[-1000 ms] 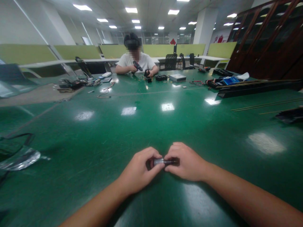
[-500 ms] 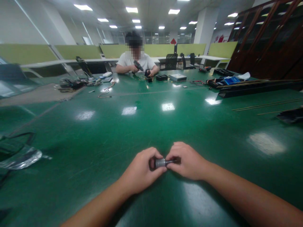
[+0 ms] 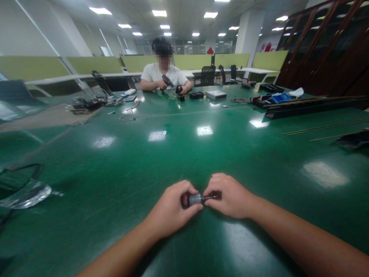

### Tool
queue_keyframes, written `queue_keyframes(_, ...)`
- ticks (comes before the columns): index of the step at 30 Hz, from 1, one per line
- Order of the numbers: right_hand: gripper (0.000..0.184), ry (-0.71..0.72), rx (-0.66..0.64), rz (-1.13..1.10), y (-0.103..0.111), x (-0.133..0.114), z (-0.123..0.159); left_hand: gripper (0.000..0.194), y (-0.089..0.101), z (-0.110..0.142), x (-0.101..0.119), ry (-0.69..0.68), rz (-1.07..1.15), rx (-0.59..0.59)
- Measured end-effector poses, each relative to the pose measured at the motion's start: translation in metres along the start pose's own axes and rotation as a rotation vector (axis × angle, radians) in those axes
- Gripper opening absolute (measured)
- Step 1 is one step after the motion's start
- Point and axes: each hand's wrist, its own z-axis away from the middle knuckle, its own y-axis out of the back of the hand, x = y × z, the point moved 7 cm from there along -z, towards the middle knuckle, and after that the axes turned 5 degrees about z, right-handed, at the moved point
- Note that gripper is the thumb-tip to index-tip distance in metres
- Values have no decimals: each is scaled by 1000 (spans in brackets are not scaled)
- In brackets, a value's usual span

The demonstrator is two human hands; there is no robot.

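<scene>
Low over the green table (image 3: 121, 169), near its front edge, my two hands meet around a small metal cylinder (image 3: 195, 199) with a thin dark shaft sticking out to the right. My left hand (image 3: 171, 209) is closed around the silvery body of the cylinder. My right hand (image 3: 229, 196) pinches the dark shaft end with its fingertips. Most of the part is hidden inside my fingers.
A clear plastic bag with a black strap (image 3: 21, 188) lies at the left edge. Long dark rails and thin rods (image 3: 314, 105) lie at the right. Across the table a person (image 3: 163, 75) works with a power screwdriver among small parts and trays (image 3: 216, 94).
My hands have barely moved; the cylinder shows a little more between my fingers than a second ago. The person opposite has shifted slightly.
</scene>
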Motion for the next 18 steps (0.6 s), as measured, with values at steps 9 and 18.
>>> queue_keyframes(9, 6, -24, 3, 3, 3, -1, 1, 16, 0, 0, 0, -15, -5, -6)
queue_keyframes(18, 7, -25, 4, 30, 4, 2, 2, 16, 0, 1, -1, -13, -10, -6)
